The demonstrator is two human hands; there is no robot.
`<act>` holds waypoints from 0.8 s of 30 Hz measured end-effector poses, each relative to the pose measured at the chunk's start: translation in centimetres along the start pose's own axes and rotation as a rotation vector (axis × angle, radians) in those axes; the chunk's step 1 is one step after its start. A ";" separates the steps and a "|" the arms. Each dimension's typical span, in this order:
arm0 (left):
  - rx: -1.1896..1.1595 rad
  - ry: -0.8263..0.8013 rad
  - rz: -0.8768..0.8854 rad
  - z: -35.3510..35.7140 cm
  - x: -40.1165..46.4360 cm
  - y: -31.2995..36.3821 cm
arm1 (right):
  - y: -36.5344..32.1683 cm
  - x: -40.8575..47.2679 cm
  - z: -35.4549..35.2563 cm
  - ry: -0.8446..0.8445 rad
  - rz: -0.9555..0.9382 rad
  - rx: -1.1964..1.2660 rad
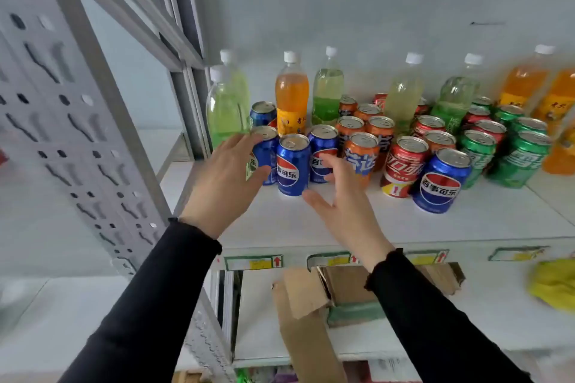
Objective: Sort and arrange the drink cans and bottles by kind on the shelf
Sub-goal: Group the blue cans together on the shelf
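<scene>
Seen from the head camera, a person in black sleeves is reaching into a white shelf crowded with drinks. The left hand is resting, fingers straight and lightly spread, against the leftmost blue cola can; whether the thumb is pressing it cannot be told. The right hand is hovering with fingers spread wide, holding nothing, just beside the front blue can and in front of a third blue can. A fourth blue can is standing behind them, while a stray blue can is sitting well apart to the right, in front of the red cola can. Orange cans and green cans are clustering farther right, with tall bottles lining the back wall. The step in hand appears to be squaring up the blue group: both palms should be closing in gently and evenly, low on the cans, so none is tipping, before the stray one is being fetched.
</scene>
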State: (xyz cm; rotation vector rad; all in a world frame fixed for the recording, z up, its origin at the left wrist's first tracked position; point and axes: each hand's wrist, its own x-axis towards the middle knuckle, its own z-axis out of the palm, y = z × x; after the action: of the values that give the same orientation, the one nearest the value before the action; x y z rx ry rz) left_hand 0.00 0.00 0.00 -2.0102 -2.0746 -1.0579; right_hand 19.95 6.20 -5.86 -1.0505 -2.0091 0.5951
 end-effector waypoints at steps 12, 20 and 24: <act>0.135 -0.112 -0.037 2.7 5.3 -1.3 | 1.0 2.8 3.5 0.107 0.099 0.123; 0.330 -0.208 -0.094 4.6 6.9 -1.2 | 1.3 3.8 5.2 0.182 0.101 0.137; 0.452 -0.236 -0.057 4.4 7.2 -1.3 | 1.4 3.8 5.1 0.217 0.099 0.035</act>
State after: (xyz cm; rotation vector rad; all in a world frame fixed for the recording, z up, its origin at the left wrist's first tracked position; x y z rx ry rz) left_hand -0.45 8.48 -0.38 -1.9213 -2.2340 -0.3169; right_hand 15.14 9.85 -8.20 -1.1469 -1.7616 0.5415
